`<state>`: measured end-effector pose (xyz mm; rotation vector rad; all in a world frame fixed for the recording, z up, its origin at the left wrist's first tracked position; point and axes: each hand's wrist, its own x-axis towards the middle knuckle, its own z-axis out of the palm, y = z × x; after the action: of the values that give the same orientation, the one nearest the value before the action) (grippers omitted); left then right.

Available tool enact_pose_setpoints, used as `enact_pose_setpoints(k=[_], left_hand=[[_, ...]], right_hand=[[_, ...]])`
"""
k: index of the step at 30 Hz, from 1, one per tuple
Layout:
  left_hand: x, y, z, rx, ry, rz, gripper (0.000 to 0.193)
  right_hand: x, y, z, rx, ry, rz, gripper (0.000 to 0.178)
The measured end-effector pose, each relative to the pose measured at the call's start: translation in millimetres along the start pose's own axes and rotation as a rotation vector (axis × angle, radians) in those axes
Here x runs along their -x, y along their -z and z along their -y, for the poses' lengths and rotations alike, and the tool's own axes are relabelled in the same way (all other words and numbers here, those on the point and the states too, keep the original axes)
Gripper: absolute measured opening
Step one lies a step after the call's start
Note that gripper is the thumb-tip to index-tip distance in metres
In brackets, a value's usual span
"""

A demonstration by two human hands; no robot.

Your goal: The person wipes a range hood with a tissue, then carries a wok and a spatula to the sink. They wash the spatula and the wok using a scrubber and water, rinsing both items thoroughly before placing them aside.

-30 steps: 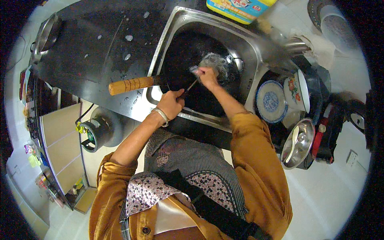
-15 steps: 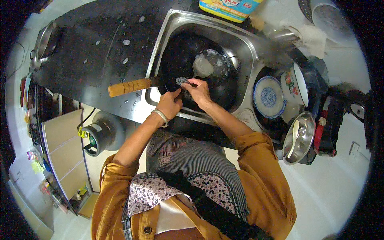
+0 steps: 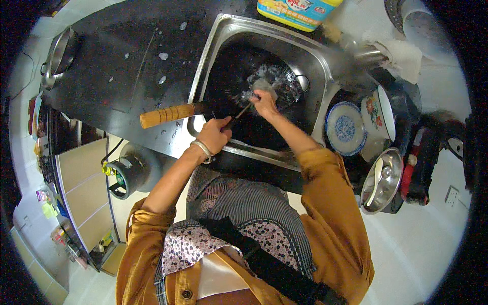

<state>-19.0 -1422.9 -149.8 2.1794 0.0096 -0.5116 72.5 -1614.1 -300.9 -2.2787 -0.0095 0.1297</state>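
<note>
A black wok [image 3: 244, 56] with a wooden handle [image 3: 168, 115] lies in the steel sink [image 3: 203, 66]; its handle sticks out over the left rim. My left hand [image 3: 214, 135] is closed round the dark grip of a ladle. The ladle's metal shaft [image 3: 244, 111] slants up and right to its round, pale head [image 3: 266, 87] inside the wok. At the base of that head, my right hand [image 3: 265, 104] is closed with bent fingers. The steel wool it pinched earlier is mostly hidden by the fingers. Water splashes around the ladle's head.
Right of the sink stand a blue-patterned plate [image 3: 346, 127], a flowered enamel bowl [image 3: 380, 114] and a steel bowl [image 3: 391, 170] holding a white spoon [image 3: 375, 184]. A yellow-and-blue jug [image 3: 300, 12] stands behind. Left below the counter is a gas cylinder [image 3: 145, 165].
My right hand has moved up and right along the ladle, from near its grip to the base of its head. Splashing water now shows there. My left hand stays almost in place.
</note>
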Motion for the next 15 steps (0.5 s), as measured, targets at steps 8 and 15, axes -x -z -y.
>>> enact_pose_setpoints(k=[8,15], left_hand=[[-3,-1,-30,0.019,0.122,0.086,0.044],[-2,6,-24,-0.042,0.12,0.072,0.047]], right_hand=[[13,22,45,-0.337,-0.391,0.136,0.031],[41,23,80,-0.333,-0.175,0.136,0.024]])
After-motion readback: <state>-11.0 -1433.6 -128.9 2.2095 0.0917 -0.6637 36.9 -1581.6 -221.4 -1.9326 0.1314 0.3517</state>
